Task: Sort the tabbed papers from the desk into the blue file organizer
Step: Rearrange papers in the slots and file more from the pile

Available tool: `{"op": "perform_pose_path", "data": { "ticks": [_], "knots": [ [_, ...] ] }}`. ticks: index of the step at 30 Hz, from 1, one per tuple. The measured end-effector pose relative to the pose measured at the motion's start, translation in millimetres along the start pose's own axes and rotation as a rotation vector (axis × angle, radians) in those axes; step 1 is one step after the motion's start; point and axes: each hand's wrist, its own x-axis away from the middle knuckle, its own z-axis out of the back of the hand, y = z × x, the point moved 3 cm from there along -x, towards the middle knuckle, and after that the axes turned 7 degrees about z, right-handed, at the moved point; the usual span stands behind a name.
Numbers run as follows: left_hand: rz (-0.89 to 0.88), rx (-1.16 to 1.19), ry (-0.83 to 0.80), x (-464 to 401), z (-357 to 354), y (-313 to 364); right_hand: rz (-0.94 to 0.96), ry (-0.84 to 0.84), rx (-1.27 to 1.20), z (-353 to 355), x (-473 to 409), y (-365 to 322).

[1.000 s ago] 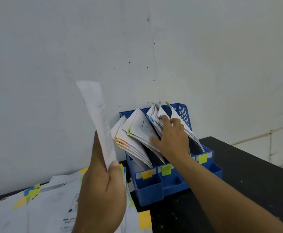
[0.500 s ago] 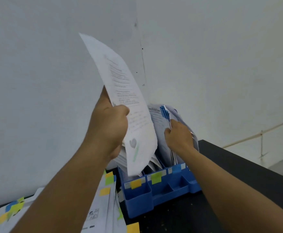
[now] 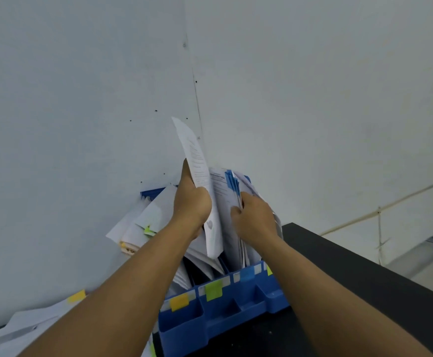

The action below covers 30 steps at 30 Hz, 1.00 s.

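The left hand (image 3: 191, 202) grips a sheet (image 3: 200, 181), fingers curled round its middle; it stands nearly upright, long axis vertical, lower end among papers in the organizer (image 3: 210, 313). The right hand (image 3: 254, 217) pinches filed papers (image 3: 232, 186) just beside it.

Both forearms are bare to the frame edge, with no sleeves, the left grip (image 3: 191, 202) and right grip (image 3: 255, 218) ungloved.

Both forearms extended forward — left hand (image 3: 191, 202) fist-curled, gripping; right hand (image 3: 254, 217) fingers curled, pinching.
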Motion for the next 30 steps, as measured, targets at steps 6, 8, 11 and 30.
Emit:
{"op": "perform_pose_path", "data": {
  "ticks": [6,8,11,30],
  "knots": [
    [0.028,-0.032,0.104,-1,-33,-31,0.014,0.026,-0.104,-2,-4,3],
    [0.090,-0.050,0.124,4,-41,-42,0.013,0.039,-0.158,-2,-5,4],
    [0.263,0.051,0.068,11,-53,-66,0.014,0.041,-0.182,-3,-6,4],
    [0.345,-0.015,-0.263,77,-11,-82,0.075,0.055,-0.084,-5,20,-10]
  ]
}}
